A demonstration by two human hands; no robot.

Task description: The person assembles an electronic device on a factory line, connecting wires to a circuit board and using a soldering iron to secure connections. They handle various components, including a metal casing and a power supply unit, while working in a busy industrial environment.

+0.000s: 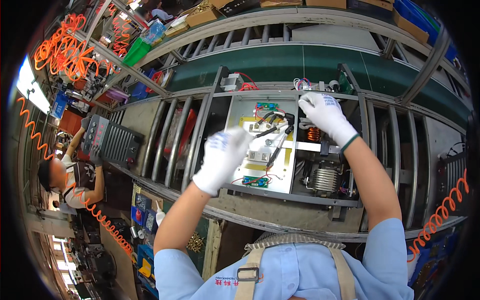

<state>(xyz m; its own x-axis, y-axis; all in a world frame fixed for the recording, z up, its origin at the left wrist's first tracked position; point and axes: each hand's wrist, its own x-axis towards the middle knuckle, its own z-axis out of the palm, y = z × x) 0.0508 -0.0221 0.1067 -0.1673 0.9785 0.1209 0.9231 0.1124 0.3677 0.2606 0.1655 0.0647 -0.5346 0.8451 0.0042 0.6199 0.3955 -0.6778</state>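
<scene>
An open metal chassis (236, 188) of an electrical machine lies on the roller conveyor in front of me. My left hand (225, 155), in a white glove, is over its left side, smeared by motion. A black-sleeved cable (266, 132) runs close to those fingers; whether they grip it I cannot tell. My right hand (322, 114), also gloved, has its fingers pinched together at the far end of the middle divider. What they hold is hidden. Below that hand sit a copper coil (313, 134) and a silvery wound coil (325, 179). Green circuit boards (255, 181) are mounted on the white plate (277, 182).
Metal rollers (176, 140) flank the chassis. Behind it runs a green belt (270, 62) under a shelf with boxes (202, 15). Orange coiled hoses (442, 215) hang at both sides. At left, a co-worker (82, 180) handles a grey machine panel (111, 141). Parts bins (145, 212) stand nearby.
</scene>
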